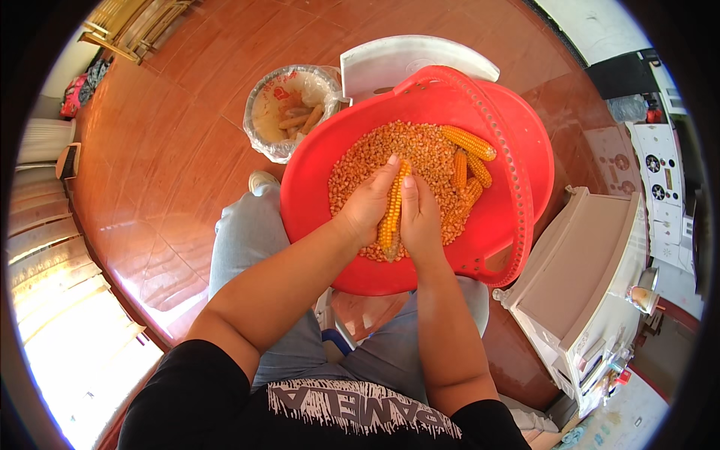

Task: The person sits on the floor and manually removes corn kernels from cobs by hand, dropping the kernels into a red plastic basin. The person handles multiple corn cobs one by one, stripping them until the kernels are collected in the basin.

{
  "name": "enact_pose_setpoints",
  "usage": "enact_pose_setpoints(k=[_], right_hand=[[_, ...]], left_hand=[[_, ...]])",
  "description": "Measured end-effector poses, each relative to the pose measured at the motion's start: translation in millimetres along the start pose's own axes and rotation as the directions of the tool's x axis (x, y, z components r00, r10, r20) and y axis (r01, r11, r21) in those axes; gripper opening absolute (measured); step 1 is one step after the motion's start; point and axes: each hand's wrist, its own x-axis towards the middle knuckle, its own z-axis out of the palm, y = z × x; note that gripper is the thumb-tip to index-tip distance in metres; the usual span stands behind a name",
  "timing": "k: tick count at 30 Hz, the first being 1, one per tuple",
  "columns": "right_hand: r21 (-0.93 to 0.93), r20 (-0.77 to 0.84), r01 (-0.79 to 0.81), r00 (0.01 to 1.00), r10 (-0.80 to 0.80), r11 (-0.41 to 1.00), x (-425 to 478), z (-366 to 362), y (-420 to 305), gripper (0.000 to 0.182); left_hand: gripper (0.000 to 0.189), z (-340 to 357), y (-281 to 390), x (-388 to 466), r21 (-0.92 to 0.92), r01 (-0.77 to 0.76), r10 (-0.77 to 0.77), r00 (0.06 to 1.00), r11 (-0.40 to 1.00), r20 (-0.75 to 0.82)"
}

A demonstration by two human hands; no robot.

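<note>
Both hands hold one ear of dried yellow corn [395,214] over a red plastic basin [309,185] that rests at my lap. My left hand [368,205] grips the ear from its left side, thumb near the upper end. On the ear's right side is my right hand [421,216], its thumb laid against the kernels. Some rows of kernels are gone from the ear. Loose corn kernels [388,140] cover the basin's bottom beneath the hands. Several more ears of corn [468,142] lie on the kernels at the right. The basin's perforated rim handle arches over that side.
Beyond the basin at the left, a bucket lined with clear plastic [256,107] holds several bare cobs [312,118]. A white curved-backed chair or stool [416,53] stands behind the basin. At the right is a pale wooden cabinet [585,253]; a bamboo chair [135,28] stands far left on the tiled floor.
</note>
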Motion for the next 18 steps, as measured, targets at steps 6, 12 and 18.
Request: enact_pose_setpoints(k=[6,12,18], right_hand=[[-0.060,-0.013,0.048,0.999,-0.049,0.997,0.7,0.1,2.2,0.040],[0.105,-0.038,-0.072,0.996,0.076,0.992,-0.3,1.5,1.8,0.036],[0.501,0.025,-0.202,0.975,0.219,0.842,1.3,-2.7,10.9,0.042]], left_hand=[[0.043,-0.3,1.4,-1.3,0.005,0.018,-0.018,1.000,1.000,0.008],[0.043,0.9,0.5,-1.1,0.008,0.010,-0.010,1.000,1.000,0.026],[0.044,3.4,3.0,-4.9,-0.013,0.029,-0.028,0.996,0.999,0.089]])
